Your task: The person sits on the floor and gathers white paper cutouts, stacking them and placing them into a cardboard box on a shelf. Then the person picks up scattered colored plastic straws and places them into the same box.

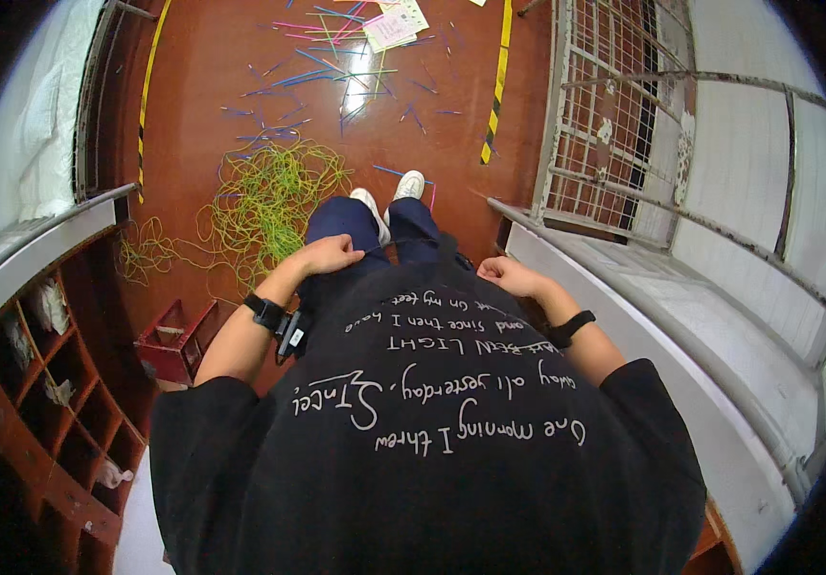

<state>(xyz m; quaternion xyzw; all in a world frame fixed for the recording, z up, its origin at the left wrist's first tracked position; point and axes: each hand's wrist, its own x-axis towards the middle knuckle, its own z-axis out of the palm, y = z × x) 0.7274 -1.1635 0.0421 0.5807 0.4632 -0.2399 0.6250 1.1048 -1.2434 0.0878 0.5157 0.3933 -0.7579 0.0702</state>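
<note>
My left hand (330, 253) is over my thigh, its thumb and fingertips pinching the end of a thin dark cord (402, 241). That cord runs across my lap towards a dark strap-like piece (447, 248) at my waist. My right hand (506, 275) is curled at the right side of the black T-shirt (442, 460), close to its hem. Whether anything is between those fingers is hidden. On the floor beyond my left hand lies a loose tangle of yellow-green cord (269, 194), close to my white shoes (409, 185).
Thin coloured sticks (327, 72) and printed papers (395, 25) are scattered on the red-brown floor. A red stool (176, 341) and a cubby shelf (61, 402) stand at left. A metal mesh frame (603, 136) rises at right. Yellow-black tape (497, 86) marks the floor.
</note>
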